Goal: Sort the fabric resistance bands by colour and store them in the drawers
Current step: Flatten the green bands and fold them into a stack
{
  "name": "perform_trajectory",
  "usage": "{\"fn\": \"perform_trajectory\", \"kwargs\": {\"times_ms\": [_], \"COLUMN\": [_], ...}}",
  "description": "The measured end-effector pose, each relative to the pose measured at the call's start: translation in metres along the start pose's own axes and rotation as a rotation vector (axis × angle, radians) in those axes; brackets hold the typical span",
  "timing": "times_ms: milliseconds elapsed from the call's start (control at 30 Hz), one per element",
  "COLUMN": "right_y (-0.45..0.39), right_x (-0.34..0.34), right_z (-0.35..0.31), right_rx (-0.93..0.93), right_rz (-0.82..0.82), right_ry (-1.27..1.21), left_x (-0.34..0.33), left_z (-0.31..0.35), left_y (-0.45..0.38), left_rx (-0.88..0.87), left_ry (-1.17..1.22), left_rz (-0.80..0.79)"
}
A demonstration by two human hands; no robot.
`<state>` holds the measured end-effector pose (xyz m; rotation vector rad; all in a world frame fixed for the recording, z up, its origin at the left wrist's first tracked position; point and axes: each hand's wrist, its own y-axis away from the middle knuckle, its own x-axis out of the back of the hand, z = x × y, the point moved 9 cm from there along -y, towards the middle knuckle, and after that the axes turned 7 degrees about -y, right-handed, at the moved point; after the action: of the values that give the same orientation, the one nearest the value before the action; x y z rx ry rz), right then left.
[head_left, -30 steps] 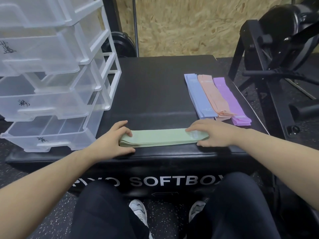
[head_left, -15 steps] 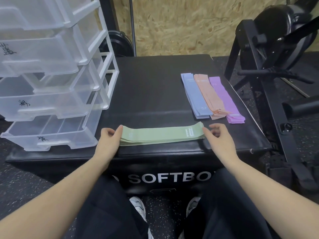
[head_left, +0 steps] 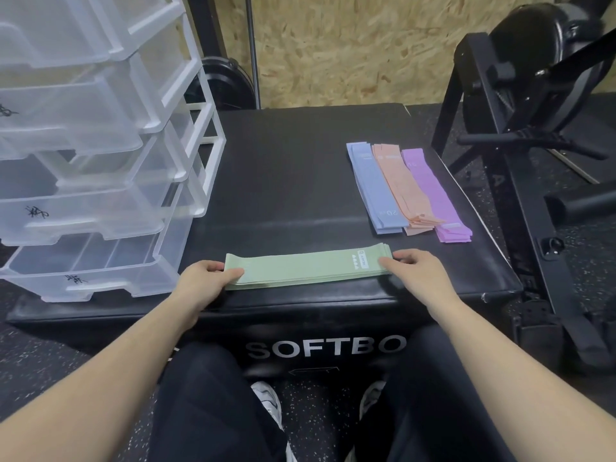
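Observation:
A stack of green bands (head_left: 306, 269) lies crosswise near the front edge of the black soft box (head_left: 286, 181). My left hand (head_left: 204, 281) pinches the stack's left end, thumb on top and fingers behind. My right hand (head_left: 413, 273) pinches its right end the same way. Further back on the right lie three side-by-side stacks: blue bands (head_left: 375, 188), orange bands (head_left: 405, 188) and purple bands (head_left: 435, 195). A clear plastic drawer unit (head_left: 100, 181) stands at the left with all its drawers pulled open; the bottom drawer (head_left: 86, 271) shows nothing inside.
A black exercise machine frame (head_left: 520, 135) stands close to the box's right side. A chipboard wall (head_left: 350, 51) and a weight plate (head_left: 223, 81) are behind. My knees (head_left: 213, 395) are against the box's front.
Both hands went from lying flat on the green stack, to its two ends, and now pinch those ends. The stack sits squarer; the camera moved slightly.

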<state>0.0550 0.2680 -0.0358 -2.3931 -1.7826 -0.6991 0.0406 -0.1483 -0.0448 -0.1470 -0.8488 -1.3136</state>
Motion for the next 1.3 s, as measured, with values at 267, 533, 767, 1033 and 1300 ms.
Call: {"fn": "perform_trajectory", "kwargs": {"times_ms": [267, 533, 767, 1033, 1300], "right_y": [-0.006, 0.001, -0.003, 0.000, 0.007], "right_x": [-0.004, -0.009, -0.013, -0.024, -0.019], "right_z": [0.000, -0.008, -0.021, -0.026, -0.027], "right_rx": [-0.090, -0.065, -0.133, -0.109, -0.088], "right_rz": [-0.012, -0.005, -0.136, -0.146, -0.085], "right_ry": [0.144, 0.137, 0.206, 0.266, 0.033], "left_x": [-0.002, -0.001, -0.014, -0.021, -0.023], "left_z": [0.012, 0.028, 0.031, 0.014, 0.015], "left_y": [-0.001, 0.009, 0.007, 0.005, 0.004], "left_rx": [-0.024, -0.150, -0.121, -0.040, -0.040], "left_ry": [-0.093, -0.104, 0.246, 0.419, 0.423], "left_rz": [-0.037, 0.030, -0.108, -0.175, -0.193]}}
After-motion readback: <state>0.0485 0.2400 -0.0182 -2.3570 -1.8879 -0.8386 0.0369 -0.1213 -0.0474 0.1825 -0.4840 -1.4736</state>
